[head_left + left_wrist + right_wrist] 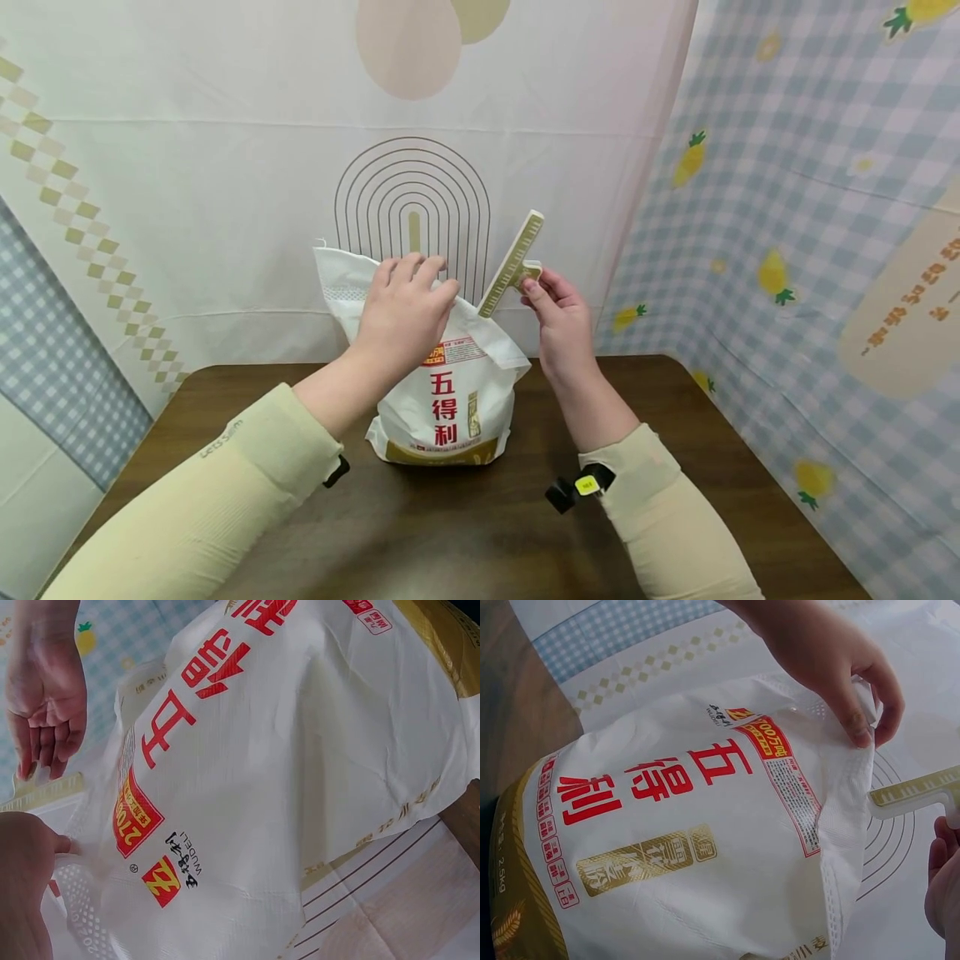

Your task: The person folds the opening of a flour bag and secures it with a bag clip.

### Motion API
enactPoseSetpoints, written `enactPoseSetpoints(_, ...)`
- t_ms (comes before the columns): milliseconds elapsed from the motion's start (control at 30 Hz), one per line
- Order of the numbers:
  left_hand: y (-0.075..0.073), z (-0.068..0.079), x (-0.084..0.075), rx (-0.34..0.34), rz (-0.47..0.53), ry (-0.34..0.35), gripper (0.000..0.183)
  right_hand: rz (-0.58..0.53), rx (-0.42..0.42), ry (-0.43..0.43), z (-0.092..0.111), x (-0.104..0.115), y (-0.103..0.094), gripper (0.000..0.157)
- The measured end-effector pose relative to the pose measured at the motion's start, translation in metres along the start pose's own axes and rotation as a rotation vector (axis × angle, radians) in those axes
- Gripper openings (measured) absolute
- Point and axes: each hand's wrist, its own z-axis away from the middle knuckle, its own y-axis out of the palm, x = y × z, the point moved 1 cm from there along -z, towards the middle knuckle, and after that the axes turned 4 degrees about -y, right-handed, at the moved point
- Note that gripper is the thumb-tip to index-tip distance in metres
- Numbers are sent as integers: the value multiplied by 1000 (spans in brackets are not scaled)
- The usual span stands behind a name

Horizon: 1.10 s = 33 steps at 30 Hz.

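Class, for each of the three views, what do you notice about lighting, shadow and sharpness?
Head view: soft light, faint sheen on the table; left wrist view: left hand darkened by shade; right wrist view: large red print on the bag legible, backdrop bright at upper right.

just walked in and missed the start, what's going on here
A person's left hand pinches the top edge of a white printed bag standing on a brown table. The right hand holds a long clip by its handle, tilted, with one end near the bag's edge. The clip isn't clamped across the top.
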Motion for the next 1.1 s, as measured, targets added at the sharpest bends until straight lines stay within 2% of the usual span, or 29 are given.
enactPoseSetpoints(333,1,-2,-2,11,13,-35,15,-33,-20,-14,-1,-2,2,29)
enactPoseSetpoints(500,2,-3,-3,47,23,-66,18,-61,-26,-14,-2,-3,3,31)
enactPoseSetpoints(700,1,-3,-2,88,45,-107,19,-37,6,-8,-3,-2,4,34)
enactPoseSetpoints(933,3,-2,-2,88,68,-120,19,-72,-20,26,-2,-5,4,23)
enactPoseSetpoints(1100,4,-2,-3,79,80,-123,18,-50,-4,16,-3,-6,7,31)
